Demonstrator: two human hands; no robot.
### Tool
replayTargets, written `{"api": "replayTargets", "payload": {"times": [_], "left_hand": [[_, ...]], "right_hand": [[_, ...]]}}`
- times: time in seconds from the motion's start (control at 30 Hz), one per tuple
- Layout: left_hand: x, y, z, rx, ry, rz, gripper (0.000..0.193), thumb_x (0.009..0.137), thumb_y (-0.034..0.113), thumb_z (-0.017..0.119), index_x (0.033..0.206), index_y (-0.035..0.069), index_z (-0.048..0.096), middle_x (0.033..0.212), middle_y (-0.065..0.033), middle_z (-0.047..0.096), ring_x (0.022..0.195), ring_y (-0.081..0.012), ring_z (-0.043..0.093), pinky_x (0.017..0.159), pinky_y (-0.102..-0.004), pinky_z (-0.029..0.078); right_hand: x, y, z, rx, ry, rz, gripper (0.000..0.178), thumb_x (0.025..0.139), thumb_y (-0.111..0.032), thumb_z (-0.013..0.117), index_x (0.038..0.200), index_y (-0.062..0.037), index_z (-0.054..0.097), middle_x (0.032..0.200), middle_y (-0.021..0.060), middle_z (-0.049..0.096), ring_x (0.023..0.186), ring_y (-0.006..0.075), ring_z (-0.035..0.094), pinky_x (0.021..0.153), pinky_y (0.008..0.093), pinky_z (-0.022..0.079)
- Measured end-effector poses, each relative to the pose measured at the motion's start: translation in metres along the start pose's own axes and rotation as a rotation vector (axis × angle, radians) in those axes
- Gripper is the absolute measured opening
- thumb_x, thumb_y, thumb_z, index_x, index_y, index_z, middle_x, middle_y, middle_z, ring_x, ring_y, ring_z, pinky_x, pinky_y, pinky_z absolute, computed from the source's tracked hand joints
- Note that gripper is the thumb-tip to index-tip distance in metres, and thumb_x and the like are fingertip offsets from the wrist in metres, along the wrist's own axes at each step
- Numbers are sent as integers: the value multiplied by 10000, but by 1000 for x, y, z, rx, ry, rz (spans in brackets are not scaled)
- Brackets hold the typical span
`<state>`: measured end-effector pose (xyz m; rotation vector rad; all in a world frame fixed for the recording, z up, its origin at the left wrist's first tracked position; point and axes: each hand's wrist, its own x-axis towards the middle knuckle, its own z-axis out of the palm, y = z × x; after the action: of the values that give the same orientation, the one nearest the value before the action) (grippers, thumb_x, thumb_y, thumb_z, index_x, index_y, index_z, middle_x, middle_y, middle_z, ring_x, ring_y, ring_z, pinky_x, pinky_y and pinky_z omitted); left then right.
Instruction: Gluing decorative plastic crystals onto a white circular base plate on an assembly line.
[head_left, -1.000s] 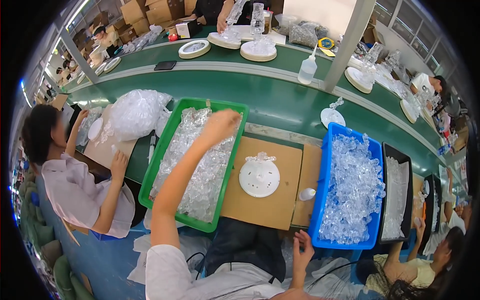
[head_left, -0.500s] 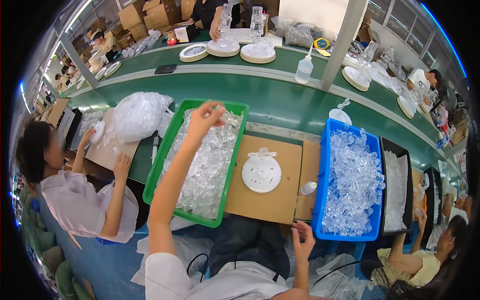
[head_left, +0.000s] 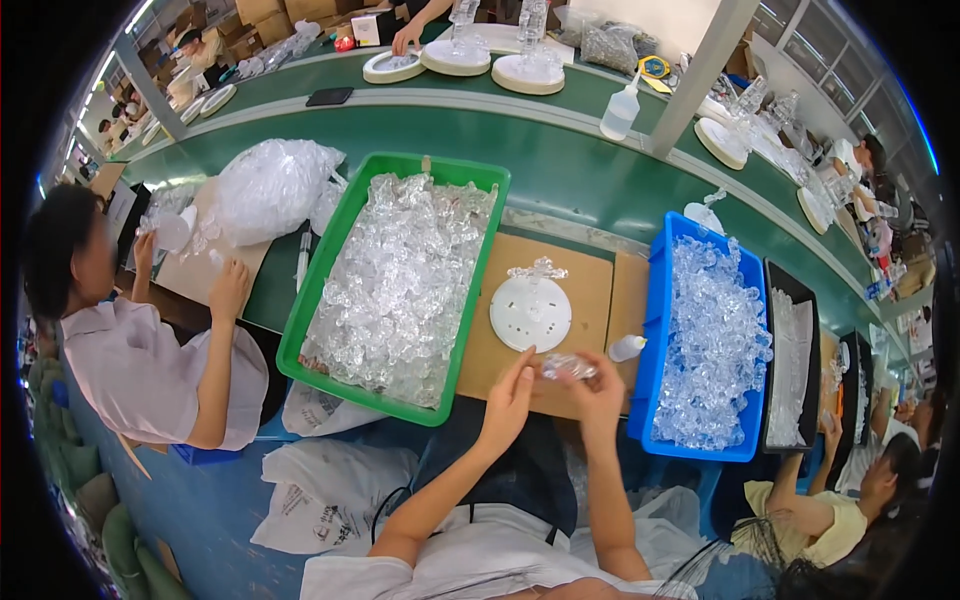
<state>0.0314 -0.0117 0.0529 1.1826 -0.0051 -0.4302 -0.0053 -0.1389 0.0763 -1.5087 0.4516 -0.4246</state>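
Note:
A clear plastic piece [head_left: 568,367] is between my hands, over the near edge of a cardboard sheet. My right hand [head_left: 600,400] has its fingers closed around it. Close by on its left is my left hand [head_left: 508,402], fingers pinched together; what they hold, if anything, is too small to make out. Just beyond them a white round disc [head_left: 530,313] with small holes lies on the cardboard [head_left: 482,372]. Another clear plastic piece [head_left: 538,268] lies at the disc's far edge.
A green bin [head_left: 290,345] of clear plastic pieces stands left, a blue bin [head_left: 655,300] of similar pieces right. Near the blue bin is a small white bottle [head_left: 627,348]. A black tray [head_left: 812,370] lies further right. Co-workers sit on both sides; a metal post [head_left: 705,75] rises behind.
My left hand has come back from over the green bin toward me. My right hand has risen from the cardboard's near edge, and a clear plastic piece now shows between the hands.

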Motion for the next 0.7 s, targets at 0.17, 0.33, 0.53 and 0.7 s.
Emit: {"api": "replayTargets", "payload": {"times": [0.17,0.33,0.53,0.7], "left_hand": [[37,-4,-26,1133,48,644,394,912,187,528,1266,15,529,1350,-227,428,1258,-416,394,1040,-475,320],[31,-42,-21,1393,-9,568,469,890,229,558,1290,-5,495,1366,-301,373,1309,-470,292,1050,-594,242],[3,-63,-3,1067,-23,573,457,867,184,573,1270,-20,500,1319,-340,378,1294,-479,303,1057,-610,207],[1,-54,-17,1182,-58,596,396,849,194,594,1229,84,570,1349,-335,353,1335,-467,248,1051,-639,173]], "right_hand": [[22,15,-16,379,59,287,337,819,-62,701,1122,12,575,970,69,655,841,116,631,712,211,497],[33,21,-8,306,43,271,345,821,-61,689,1137,19,573,982,71,653,852,121,628,716,209,494],[47,29,6,-118,13,111,317,783,-110,745,1049,27,639,845,76,683,734,125,644,656,216,487],[48,14,36,-511,-17,32,315,772,-161,742,1025,8,662,776,125,689,677,158,659,624,261,501]]}}
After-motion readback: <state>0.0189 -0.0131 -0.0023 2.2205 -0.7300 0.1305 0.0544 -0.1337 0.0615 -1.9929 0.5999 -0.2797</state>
